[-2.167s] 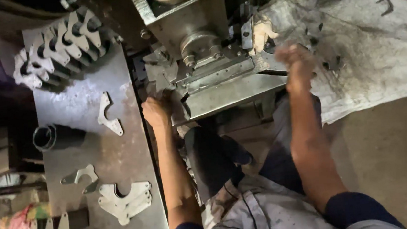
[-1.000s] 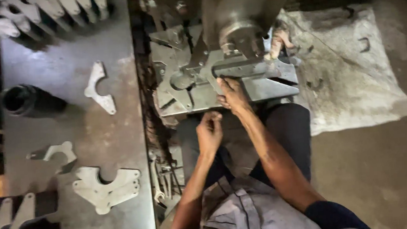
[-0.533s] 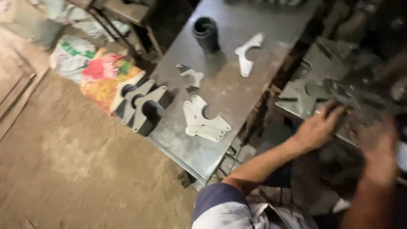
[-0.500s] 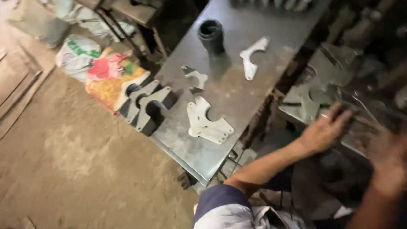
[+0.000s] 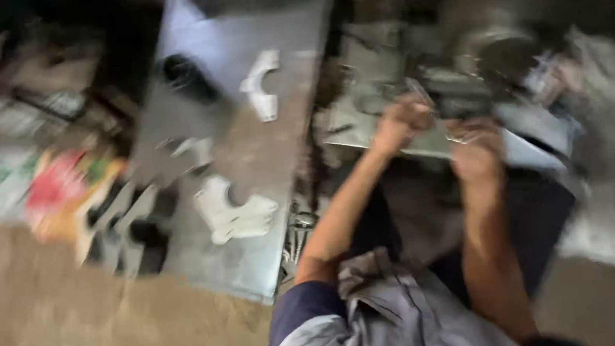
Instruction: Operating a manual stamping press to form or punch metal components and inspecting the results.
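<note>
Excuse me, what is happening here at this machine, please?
A person sits at a metal machine, with both hands at its plate. The left hand and the right hand are close together on a flat metal piece there; blur hides the exact grip. On the grey steel table lie cut metal brackets and a black cup.

Your whole view smeared by motion, your left hand (image 5: 401, 122) and right hand (image 5: 475, 157) blurred, their grip unreadable, machine (image 5: 490, 60) detail lost.
</note>
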